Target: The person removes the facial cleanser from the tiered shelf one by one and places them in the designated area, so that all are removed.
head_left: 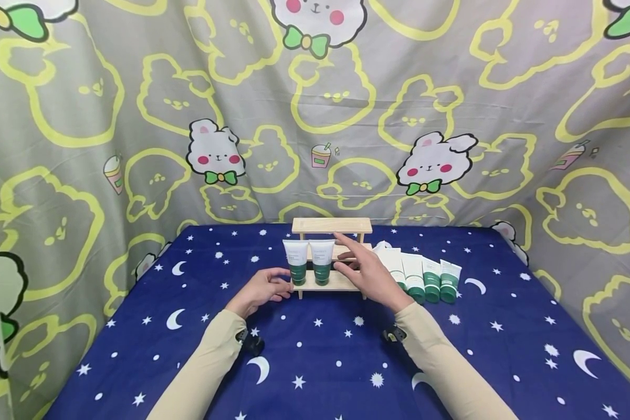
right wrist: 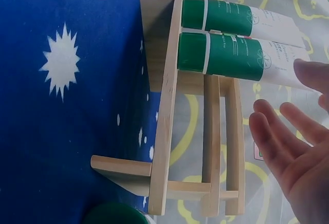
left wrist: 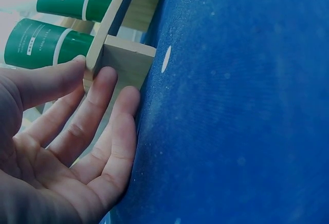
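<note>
A tiered wooden display rack point(head_left: 341, 282) stands on the table with two white-and-green squeeze tubes upright on its lowest step. The left tube point(head_left: 296, 256) is near the step's left end, with the right tube point(head_left: 322, 259) close beside it. My left hand point(head_left: 261, 290) pinches that end; in the left wrist view its thumb lies at the shelf edge point(left wrist: 97, 59) and its fingertips are against the leg. My right hand point(right wrist: 303, 152) is spread beside the right tube's white upper end, fingers relaxed and holding nothing.
Several more white-and-green tubes point(head_left: 431, 280) lean in a row just right of the rack, partly behind my right hand. A dark blue cloth point(head_left: 315, 373) with moons and stars covers the table. A patterned curtain point(head_left: 262, 175) hangs behind it.
</note>
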Demonstrator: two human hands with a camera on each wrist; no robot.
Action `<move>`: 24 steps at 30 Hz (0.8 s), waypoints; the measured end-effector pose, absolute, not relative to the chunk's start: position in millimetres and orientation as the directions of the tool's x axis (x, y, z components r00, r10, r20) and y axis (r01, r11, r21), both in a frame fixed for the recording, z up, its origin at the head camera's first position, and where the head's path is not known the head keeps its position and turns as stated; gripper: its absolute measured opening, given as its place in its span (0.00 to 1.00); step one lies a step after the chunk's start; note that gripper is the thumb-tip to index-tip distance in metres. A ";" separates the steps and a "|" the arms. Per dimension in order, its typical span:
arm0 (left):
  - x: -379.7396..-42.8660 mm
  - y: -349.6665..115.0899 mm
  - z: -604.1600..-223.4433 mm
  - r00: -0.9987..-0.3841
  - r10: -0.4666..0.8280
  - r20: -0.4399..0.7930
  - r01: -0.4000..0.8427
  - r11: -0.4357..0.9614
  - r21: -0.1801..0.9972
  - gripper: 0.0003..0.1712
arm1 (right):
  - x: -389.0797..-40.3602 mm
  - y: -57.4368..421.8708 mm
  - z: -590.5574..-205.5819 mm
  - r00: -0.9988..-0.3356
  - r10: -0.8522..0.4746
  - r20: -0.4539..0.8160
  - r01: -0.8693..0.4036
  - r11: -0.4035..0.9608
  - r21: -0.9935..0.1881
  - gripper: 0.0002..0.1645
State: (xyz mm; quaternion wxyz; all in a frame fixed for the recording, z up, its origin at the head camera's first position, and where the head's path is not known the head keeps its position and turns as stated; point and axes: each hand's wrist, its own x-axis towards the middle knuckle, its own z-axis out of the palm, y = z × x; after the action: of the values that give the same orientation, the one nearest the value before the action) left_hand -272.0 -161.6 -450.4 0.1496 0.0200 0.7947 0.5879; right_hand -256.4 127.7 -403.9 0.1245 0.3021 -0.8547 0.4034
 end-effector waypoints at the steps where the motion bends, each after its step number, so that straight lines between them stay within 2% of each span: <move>1: -272.0 -161.4 -450.1 -0.955 0.208 -0.212 -0.143 0.305 0.942 0.24 | -256.4 127.3 -403.9 -0.784 -0.416 0.461 -0.620 0.487 -0.615 0.40; 17: -271.9 -159.0 -450.0 -0.957 0.193 -0.215 -0.145 0.323 0.935 0.25 | -257.7 124.2 -404.8 -0.770 -0.427 0.475 -0.638 0.490 -0.594 0.38; 24: -271.1 -159.5 -449.3 -0.959 0.189 -0.213 -0.146 0.315 0.938 0.25 | -256.4 123.4 -404.7 -0.784 -0.377 0.493 -0.621 0.488 -0.613 0.31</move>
State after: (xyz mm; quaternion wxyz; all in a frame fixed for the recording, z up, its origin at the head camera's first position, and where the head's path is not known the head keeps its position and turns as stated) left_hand -271.1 -159.5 -449.3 0.1432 0.0133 0.7981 0.5851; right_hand -256.4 123.4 -404.7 0.1479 0.2937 -0.8499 0.4118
